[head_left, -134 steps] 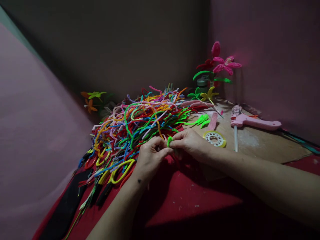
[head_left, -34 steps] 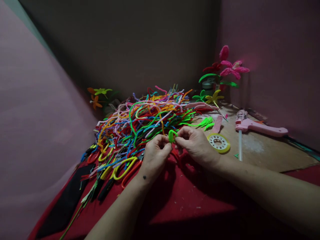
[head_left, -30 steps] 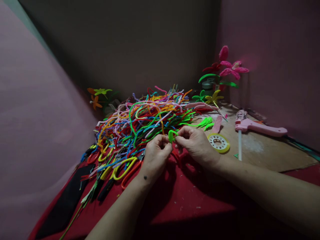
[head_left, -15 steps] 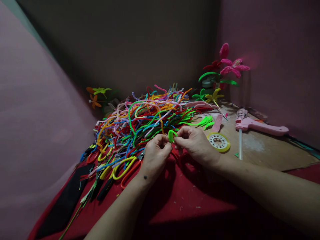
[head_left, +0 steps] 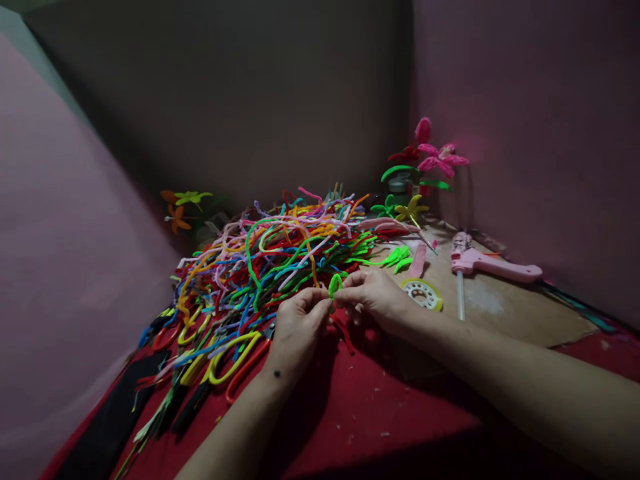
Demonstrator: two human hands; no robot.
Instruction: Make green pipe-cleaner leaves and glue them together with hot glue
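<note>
Between my two hands is a short bright green pipe cleaner (head_left: 335, 285), bent into a small loop that stands up from the fingertips. My left hand (head_left: 303, 325) pinches it from the left, thumb against the fingers. On the other side my right hand (head_left: 374, 297) grips it with thumb and forefinger. The lower ends of the pipe cleaner are hidden by the fingers. Just behind the hands lies a large tangled heap of coloured pipe cleaners (head_left: 280, 250). A red strand (head_left: 344, 333) lies on the cloth below my right hand.
Scissors with yellow and orange handles (head_left: 235, 360) lie at the heap's front. On a brown board (head_left: 525, 317) are a tape roll (head_left: 421, 294), a pink glue gun (head_left: 495, 263) and green leaf pieces (head_left: 397, 257). Pipe-cleaner flowers (head_left: 443, 159) stand behind. Red cloth (head_left: 370, 407) covers the table.
The green loop is narrower and more upright, and my right-hand fingers have shifted around its base. The whole scene sits lower and further left as the head view has turned.
</note>
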